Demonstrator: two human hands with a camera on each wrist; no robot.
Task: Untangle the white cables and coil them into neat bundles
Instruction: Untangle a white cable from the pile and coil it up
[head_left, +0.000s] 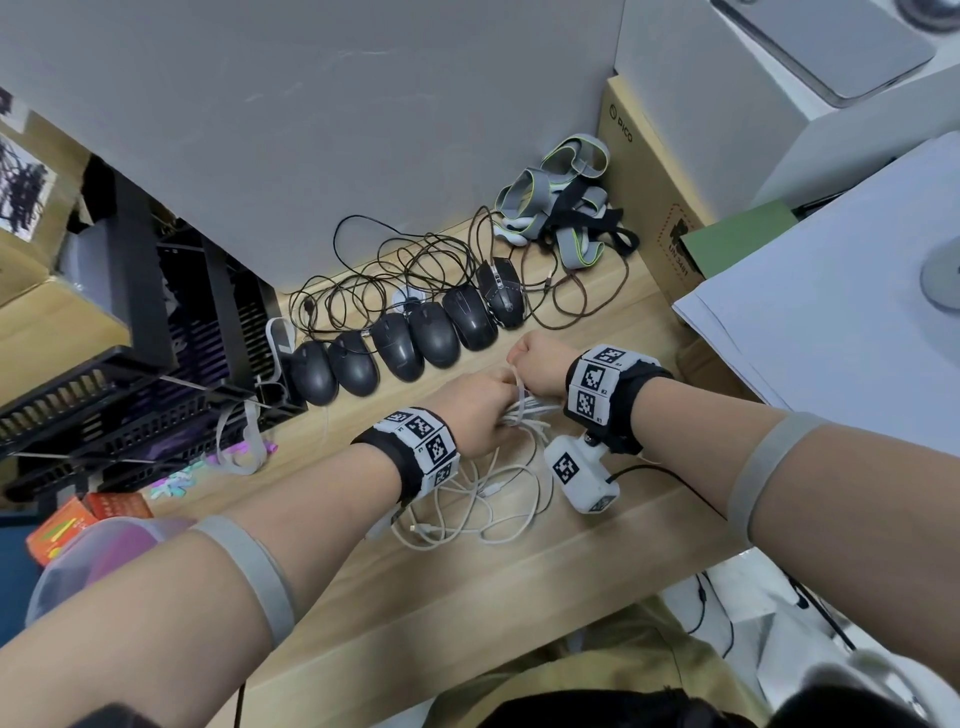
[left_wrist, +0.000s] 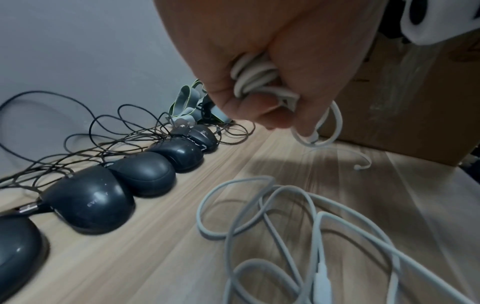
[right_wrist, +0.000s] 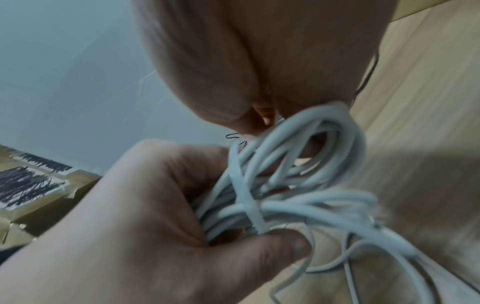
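On the wooden desk (head_left: 597, 561) my left hand (head_left: 480, 400) grips a bundle of white cable loops (head_left: 527, 410); the left wrist view shows its fingers curled round the coils (left_wrist: 255, 76). My right hand (head_left: 537, 364), a closed fist just beyond the bundle, pinches a thin white strand (right_wrist: 241, 185) that runs down to the bundle under my left thumb (right_wrist: 285, 244). More loose white cable (head_left: 467, 499) lies tangled on the desk below my wrists, also seen in the left wrist view (left_wrist: 285, 216).
A row of black mice (head_left: 405, 338) with tangled black cords (head_left: 389, 270) lies just beyond my hands. Grey straps (head_left: 566, 197) and a cardboard box (head_left: 649, 171) are at back right, papers (head_left: 831, 312) at right, a black crate (head_left: 130, 364) at left.
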